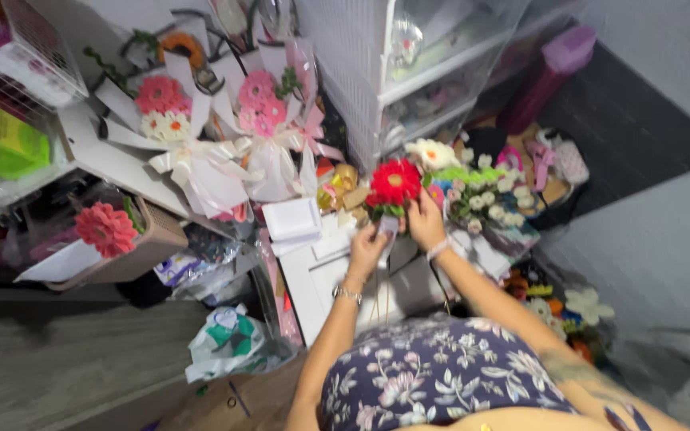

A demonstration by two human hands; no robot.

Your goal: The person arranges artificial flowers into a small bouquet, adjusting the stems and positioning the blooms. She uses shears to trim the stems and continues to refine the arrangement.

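My left hand point(367, 246) and my right hand point(425, 219) are raised together in front of me, both closed around the stem of a red artificial flower point(394, 183) with a dark centre and green leaves. The left hand grips lower, where a pale wrapping shows; the right hand holds just under the bloom on its right side. A bracelet sits on each wrist. Right of the red flower lies a bunch of small white and green flowers point(485, 191), with a cream bloom point(433, 153) above it.
Two wrapped pink bouquets point(201, 136) with white ribbons lean at the back left. A basket point(149, 251) holds a coral flower point(105, 228). A white box point(293, 219) sits on a white table point(313, 279). Plastic drawers point(409, 72) stand behind. A bag point(229, 339) lies on the floor.
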